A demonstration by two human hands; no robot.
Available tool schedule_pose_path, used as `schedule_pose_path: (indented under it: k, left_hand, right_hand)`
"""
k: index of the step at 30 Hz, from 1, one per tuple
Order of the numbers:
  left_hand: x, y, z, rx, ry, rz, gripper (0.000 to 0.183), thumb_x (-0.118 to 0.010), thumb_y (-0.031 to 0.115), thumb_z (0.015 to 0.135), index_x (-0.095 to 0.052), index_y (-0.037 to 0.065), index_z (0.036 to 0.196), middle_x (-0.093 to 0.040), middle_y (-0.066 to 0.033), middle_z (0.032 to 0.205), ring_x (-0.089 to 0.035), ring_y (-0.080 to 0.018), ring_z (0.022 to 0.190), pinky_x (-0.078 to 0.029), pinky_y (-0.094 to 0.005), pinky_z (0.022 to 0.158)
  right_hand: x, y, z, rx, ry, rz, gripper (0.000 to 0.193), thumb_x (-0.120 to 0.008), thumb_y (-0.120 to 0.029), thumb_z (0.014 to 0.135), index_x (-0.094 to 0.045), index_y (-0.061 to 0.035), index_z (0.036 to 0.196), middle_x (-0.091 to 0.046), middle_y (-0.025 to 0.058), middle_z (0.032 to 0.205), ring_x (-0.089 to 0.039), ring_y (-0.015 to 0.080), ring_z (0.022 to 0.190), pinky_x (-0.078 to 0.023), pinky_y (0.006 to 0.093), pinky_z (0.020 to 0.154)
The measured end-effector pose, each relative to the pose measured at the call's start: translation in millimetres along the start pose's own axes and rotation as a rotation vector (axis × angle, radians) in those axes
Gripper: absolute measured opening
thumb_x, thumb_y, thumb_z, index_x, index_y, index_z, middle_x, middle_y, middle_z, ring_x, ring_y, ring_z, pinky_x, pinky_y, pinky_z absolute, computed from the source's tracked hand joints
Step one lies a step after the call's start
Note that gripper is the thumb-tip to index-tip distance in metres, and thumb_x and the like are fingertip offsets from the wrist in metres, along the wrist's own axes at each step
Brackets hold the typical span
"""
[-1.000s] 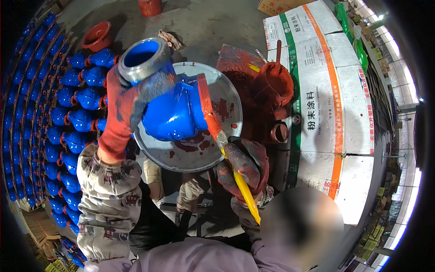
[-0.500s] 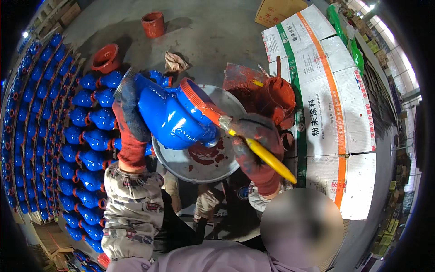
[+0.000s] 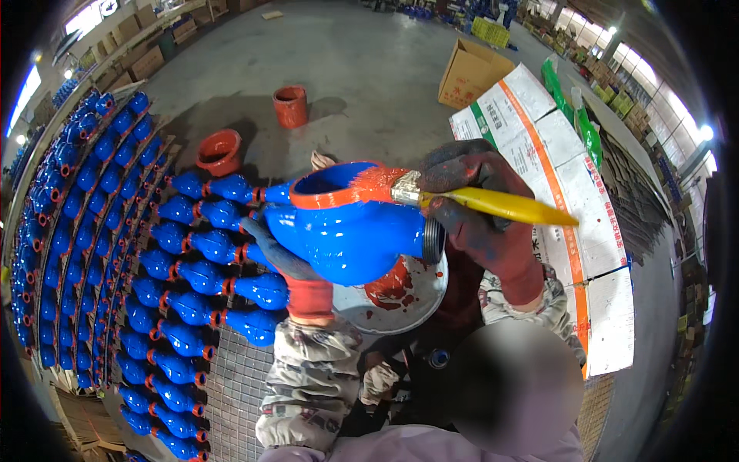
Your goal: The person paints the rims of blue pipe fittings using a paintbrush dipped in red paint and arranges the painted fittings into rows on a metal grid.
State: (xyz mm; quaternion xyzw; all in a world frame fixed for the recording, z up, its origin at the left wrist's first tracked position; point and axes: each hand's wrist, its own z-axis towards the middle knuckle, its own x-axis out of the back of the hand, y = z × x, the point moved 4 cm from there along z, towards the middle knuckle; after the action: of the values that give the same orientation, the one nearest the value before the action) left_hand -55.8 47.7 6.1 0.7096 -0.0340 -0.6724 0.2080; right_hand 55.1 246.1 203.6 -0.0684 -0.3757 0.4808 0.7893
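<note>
Gripping yellow brush, right hand curled

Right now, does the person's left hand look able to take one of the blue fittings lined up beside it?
Probably not as it is: the left hand is busy holding a blue body. The blue fittings look close, just to its left, with nothing seen blocking the way.

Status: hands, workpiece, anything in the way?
Left hand holding blue housing. Right hand gripping yellow-handled brush. Bristles on housing's red rim. No obstruction seen between brush and rim.
</note>
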Motion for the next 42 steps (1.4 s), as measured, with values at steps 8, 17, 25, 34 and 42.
schedule_pose_path:
  k: [8, 17, 25, 34, 42]
  left_hand:
    - [9, -11, -20, 0.109, -0.193, -0.221, 0.048, -0.039, 0.056, 0.098, -0.058, 0.011, 0.099, -0.062, -0.0062, 0.100, -0.057, -0.0181, 0.095, -0.046, -0.0376, 0.091]
    - [4, -18, -40, 0.360, -0.358, -0.471, 0.048, -0.039, 0.056, 0.097, -0.057, 0.012, 0.103, -0.060, -0.0067, 0.102, -0.056, -0.0198, 0.096, -0.046, -0.0390, 0.092]
    - [1, -14, -41, 0.472, -0.448, -0.652, 0.048, -0.039, 0.057, 0.097, -0.056, 0.013, 0.106, -0.059, -0.0072, 0.104, -0.055, -0.0213, 0.098, -0.045, -0.0403, 0.093]
    - [-11, 4, -39, 0.512, -0.525, -1.069, 0.049, -0.039, 0.058, 0.096, -0.055, 0.013, 0.109, -0.058, -0.0077, 0.106, -0.055, -0.0231, 0.099, -0.044, -0.0417, 0.094]
    - [-32, 39, -23, 0.152, -0.420, -0.335, 0.059, -0.036, 0.066, 0.093, -0.055, 0.011, 0.105, -0.061, -0.0126, 0.099, -0.058, -0.0256, 0.093, -0.049, -0.0435, 0.088]
  right_hand:
    - [-3, 14, 21, -0.313, -0.027, 0.382, 0.028, -0.070, 0.001, 0.079, -0.057, 0.0002, 0.103, -0.062, 0.0095, 0.103, -0.062, 0.0148, 0.091, -0.052, 0.0284, 0.077]
    - [-3, 34, 22, -0.348, -0.020, 0.584, 0.047, -0.071, -0.024, 0.083, -0.056, -0.0040, 0.123, -0.063, 0.0018, 0.087, -0.057, 0.0076, 0.073, -0.048, 0.0235, 0.066]
    - [-4, 48, 25, -0.433, -0.005, 0.793, 0.053, -0.070, -0.024, 0.082, -0.053, -0.0016, 0.127, -0.057, 0.0004, 0.083, -0.047, 0.0060, 0.066, -0.038, 0.0212, 0.058]
    - [3, -8, 5, -0.592, 0.120, 0.723, 0.033, -0.071, -0.008, 0.081, -0.055, -0.0011, 0.108, -0.064, 0.0100, 0.098, -0.060, 0.0159, 0.077, -0.052, 0.0315, 0.065]
    - [-23, -95, -25, 0.209, 0.026, -0.366, 0.022, -0.067, 0.006, 0.076, -0.053, 0.0014, 0.093, -0.064, 0.0142, 0.089, -0.061, 0.0197, 0.070, -0.049, 0.0296, 0.059]
